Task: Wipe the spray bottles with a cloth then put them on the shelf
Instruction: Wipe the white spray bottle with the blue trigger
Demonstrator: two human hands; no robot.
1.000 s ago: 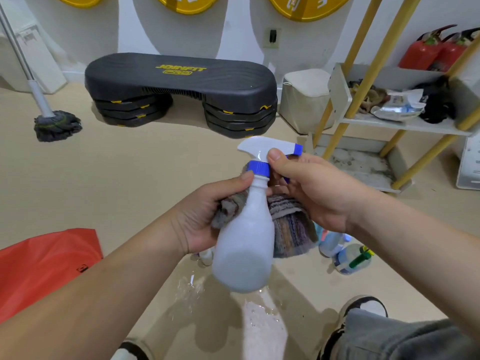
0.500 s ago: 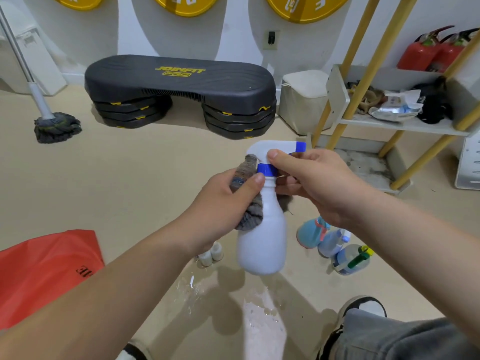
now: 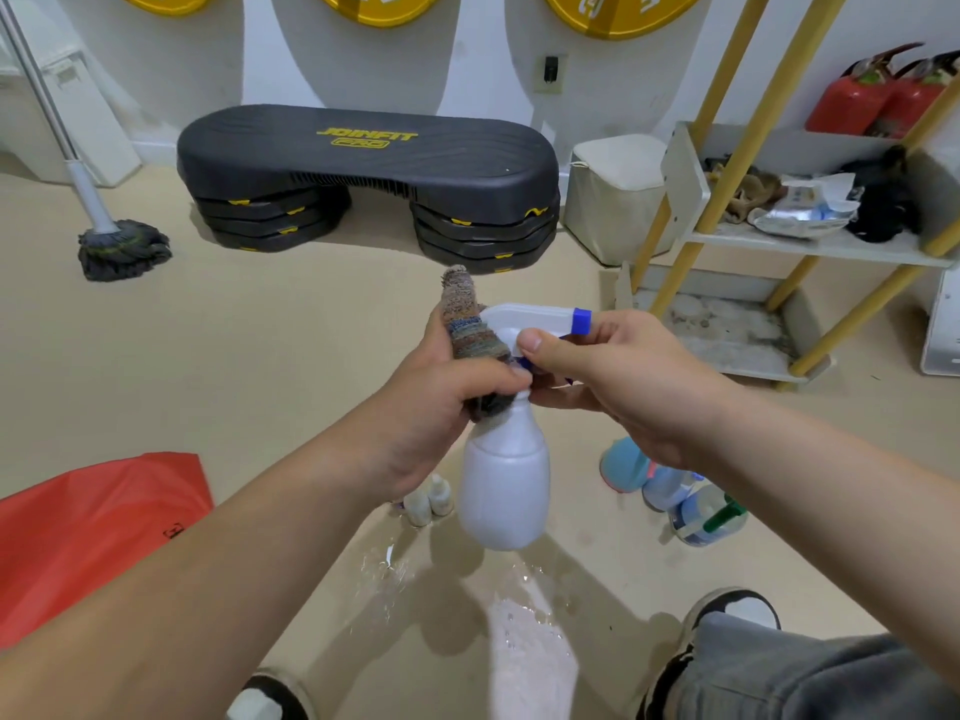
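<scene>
Head camera: I see the white spray bottle (image 3: 504, 485) held in the air at the middle of the view, upright, with its body hanging toward 6 o'clock and its nozzle pointing toward 3 o'clock. My left hand (image 3: 441, 407) comes in from 8 o'clock. Its fingers are curled tight round a striped cloth (image 3: 470, 324), which is pressed against the bottle's neck, with one end of the cloth poking up toward 12 o'clock. My right hand (image 3: 618, 376) comes in from 4 o'clock and is clamped on the sprayer head, thumb on the near side just above the neck and fingers wrapped beneath. The trigger itself is hidden, so I cannot tell whether it is squeezed.

At 2 o'clock stands the shelf (image 3: 810, 246), white boards on yellow poles. Its upper board carries rags and a crumpled packet.

On the floor at 4 o'clock, partly behind my right wrist, a cluster of other spray bottles (image 3: 691, 506) stands close together. Two small bottles (image 3: 431, 498) stand just beside the white bottle's body, toward 7 o'clock. A wet patch (image 3: 524, 641) glistens on the floor at 6 o'clock.

Farther off, a black step platform (image 3: 363, 163) sits at 11 o'clock and a mop (image 3: 122, 246) rests at 10 o'clock. A red bag (image 3: 88, 532) lies at 8 o'clock, and red fire extinguishers (image 3: 872, 96) stand at 2 o'clock behind the shelf.
</scene>
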